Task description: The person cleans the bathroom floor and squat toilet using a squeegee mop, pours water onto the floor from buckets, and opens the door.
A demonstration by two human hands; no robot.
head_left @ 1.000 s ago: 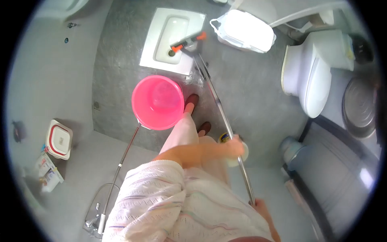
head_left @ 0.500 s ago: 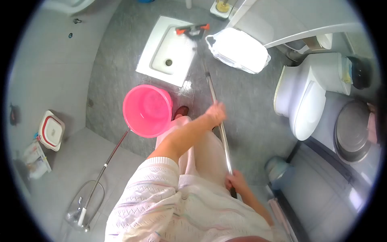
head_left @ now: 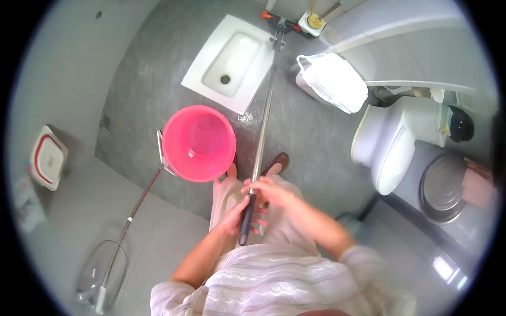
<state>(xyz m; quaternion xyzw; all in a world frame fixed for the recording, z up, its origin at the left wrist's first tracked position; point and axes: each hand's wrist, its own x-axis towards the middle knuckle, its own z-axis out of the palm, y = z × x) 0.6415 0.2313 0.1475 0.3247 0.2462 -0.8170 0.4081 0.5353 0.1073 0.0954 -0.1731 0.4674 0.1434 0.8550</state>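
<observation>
A long-handled mop (head_left: 264,121) runs from my waist to the far floor, with a silver pole and a black grip. Its flat black head with orange ends (head_left: 281,22) lies beyond the squat toilet's far right corner. My left hand (head_left: 234,215) loosely holds the black grip, thumb along it and fingers showing on its other side. Just above, my right hand (head_left: 270,190) closes round the pole where it meets the grip. Left of the pole stands a pink bucket (head_left: 173,152), with something pale pink and round-looking inside, perhaps water.
Ahead is a white squat toilet (head_left: 210,63) set in the grey floor. A bin with a white bag (head_left: 337,84) and a toilet (head_left: 392,158) stand right. Brushes in a holder (head_left: 312,25) are by the wall. Another pole (head_left: 134,210) lies left, near a folded basin (head_left: 50,158).
The mop head has moved farther away and right. My left hand has come back from mid-pole to the black grip; my right hand has shifted from the pole's end to above it.
</observation>
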